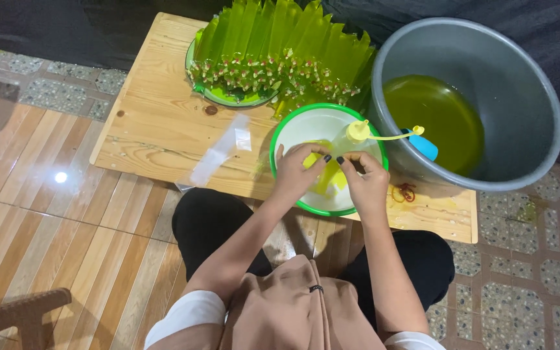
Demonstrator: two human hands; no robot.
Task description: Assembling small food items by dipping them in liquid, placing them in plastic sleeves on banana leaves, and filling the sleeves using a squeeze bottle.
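- The left hand [295,170] and right hand [365,175] meet at the frame's centre, fingers pinched shut on a small yellow-filled plastic bag [329,176].
- The bag hangs over a green-rimmed white bowl [293,133] on the low wooden table [157,110].
- A grey tub [520,84] of yellow-green liquid stands at upper right.

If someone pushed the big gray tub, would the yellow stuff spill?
Probably not easily. The tub has tall walls, and the liquid sits low inside. It likely feels heavy, and the liquid would probably slosh if shoved quickly.
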